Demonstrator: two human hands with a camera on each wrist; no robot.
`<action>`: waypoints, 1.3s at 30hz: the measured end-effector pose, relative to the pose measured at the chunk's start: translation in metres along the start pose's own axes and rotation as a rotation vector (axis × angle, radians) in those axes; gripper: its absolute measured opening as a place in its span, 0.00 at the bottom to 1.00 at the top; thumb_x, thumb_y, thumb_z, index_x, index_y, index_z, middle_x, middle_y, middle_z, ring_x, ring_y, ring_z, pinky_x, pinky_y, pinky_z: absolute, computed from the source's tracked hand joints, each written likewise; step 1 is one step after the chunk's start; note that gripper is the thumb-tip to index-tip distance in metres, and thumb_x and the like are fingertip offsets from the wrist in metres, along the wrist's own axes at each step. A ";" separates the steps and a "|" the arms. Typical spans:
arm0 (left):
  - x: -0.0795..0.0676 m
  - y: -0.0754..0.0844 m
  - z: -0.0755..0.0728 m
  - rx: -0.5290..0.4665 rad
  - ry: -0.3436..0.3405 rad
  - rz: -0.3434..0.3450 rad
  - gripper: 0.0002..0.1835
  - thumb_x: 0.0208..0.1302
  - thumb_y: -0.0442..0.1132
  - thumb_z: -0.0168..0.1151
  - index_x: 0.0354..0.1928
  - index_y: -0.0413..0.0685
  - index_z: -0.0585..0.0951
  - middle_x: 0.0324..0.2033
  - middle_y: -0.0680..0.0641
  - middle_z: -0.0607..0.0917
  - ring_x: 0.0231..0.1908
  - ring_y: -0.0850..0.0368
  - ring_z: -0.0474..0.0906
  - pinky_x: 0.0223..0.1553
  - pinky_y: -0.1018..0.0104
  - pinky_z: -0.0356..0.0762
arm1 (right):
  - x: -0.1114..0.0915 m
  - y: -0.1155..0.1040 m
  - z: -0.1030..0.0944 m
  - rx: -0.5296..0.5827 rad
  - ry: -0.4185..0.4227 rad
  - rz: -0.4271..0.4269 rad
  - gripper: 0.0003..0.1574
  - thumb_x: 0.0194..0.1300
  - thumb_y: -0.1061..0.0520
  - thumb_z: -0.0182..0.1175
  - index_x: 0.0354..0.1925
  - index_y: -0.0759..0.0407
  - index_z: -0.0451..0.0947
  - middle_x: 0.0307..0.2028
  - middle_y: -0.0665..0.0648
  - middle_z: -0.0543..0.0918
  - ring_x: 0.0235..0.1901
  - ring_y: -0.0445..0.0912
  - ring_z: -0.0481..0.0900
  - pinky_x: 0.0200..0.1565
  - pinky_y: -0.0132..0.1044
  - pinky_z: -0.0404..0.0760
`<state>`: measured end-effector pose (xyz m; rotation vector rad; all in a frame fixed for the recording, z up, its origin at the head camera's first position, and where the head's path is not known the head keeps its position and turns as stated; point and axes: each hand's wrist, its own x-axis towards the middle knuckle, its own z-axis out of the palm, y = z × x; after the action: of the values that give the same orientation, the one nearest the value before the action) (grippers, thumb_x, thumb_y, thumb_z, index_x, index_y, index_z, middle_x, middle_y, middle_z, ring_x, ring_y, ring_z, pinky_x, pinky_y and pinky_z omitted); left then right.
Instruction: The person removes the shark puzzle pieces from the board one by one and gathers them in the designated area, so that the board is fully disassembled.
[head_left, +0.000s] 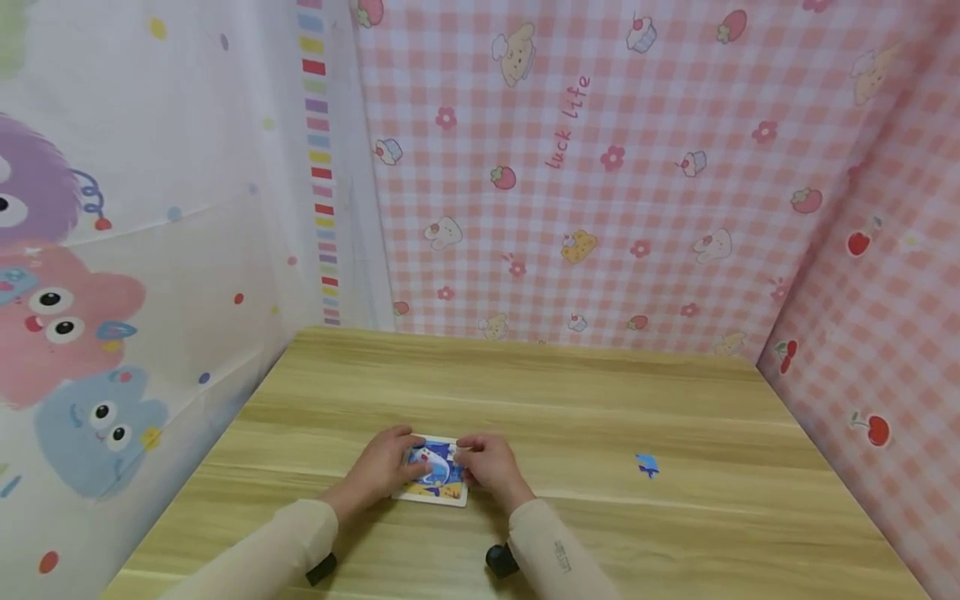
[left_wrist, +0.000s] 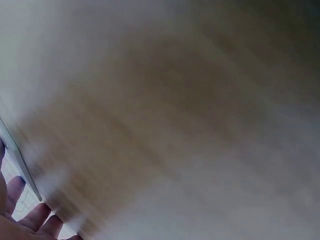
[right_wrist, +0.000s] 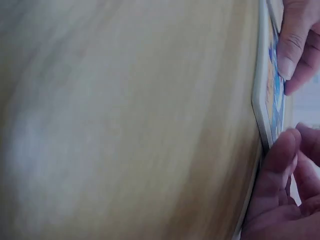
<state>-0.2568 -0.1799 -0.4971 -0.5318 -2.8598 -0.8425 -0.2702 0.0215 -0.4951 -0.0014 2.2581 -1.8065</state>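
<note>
A small jigsaw puzzle board (head_left: 429, 500) with a white rim lies on the table, its picture blue with a white sea animal and yellow below. My left hand (head_left: 382, 467) holds it from the left, thumb on the picture and fingers at the far left edge. In the left wrist view, its fingertips (left_wrist: 37, 217) show beside the white board edge (left_wrist: 20, 160). At the upper right of the board, my right hand (head_left: 491, 462) pinches a puzzle piece between thumb and index finger, mostly hidden by the fingers. The right wrist view shows the right thumb (right_wrist: 282, 150) close to the board's rim.
A loose blue puzzle piece (head_left: 647, 465) lies on the wooden table (head_left: 540, 392) to the right. Patterned curtains (head_left: 600, 200) stand behind the table and along both sides. A black wrist mount (head_left: 501, 561) sits under the right sleeve.
</note>
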 end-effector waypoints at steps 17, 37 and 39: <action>0.005 0.001 -0.002 -0.014 -0.029 -0.042 0.26 0.59 0.46 0.73 0.54 0.35 0.82 0.58 0.29 0.76 0.61 0.31 0.70 0.64 0.40 0.64 | 0.002 -0.010 0.003 -0.221 0.011 0.029 0.12 0.62 0.65 0.65 0.45 0.63 0.85 0.29 0.55 0.82 0.19 0.41 0.73 0.20 0.29 0.70; 0.001 0.000 0.003 -0.038 -0.018 -0.053 0.25 0.57 0.44 0.74 0.52 0.35 0.82 0.58 0.27 0.75 0.60 0.29 0.70 0.63 0.38 0.65 | 0.004 -0.007 0.014 0.007 0.059 -0.070 0.07 0.59 0.72 0.64 0.39 0.71 0.81 0.25 0.55 0.83 0.17 0.40 0.74 0.22 0.30 0.78; 0.001 -0.001 0.003 -0.038 -0.015 -0.053 0.25 0.57 0.44 0.74 0.52 0.35 0.82 0.58 0.27 0.75 0.60 0.29 0.70 0.63 0.38 0.65 | 0.005 -0.006 0.016 0.001 0.059 -0.070 0.08 0.59 0.71 0.64 0.40 0.70 0.81 0.25 0.54 0.83 0.17 0.40 0.75 0.21 0.29 0.77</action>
<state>-0.2577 -0.1786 -0.5003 -0.4697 -2.8886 -0.9073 -0.2729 0.0042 -0.4934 -0.0273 2.3252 -1.8668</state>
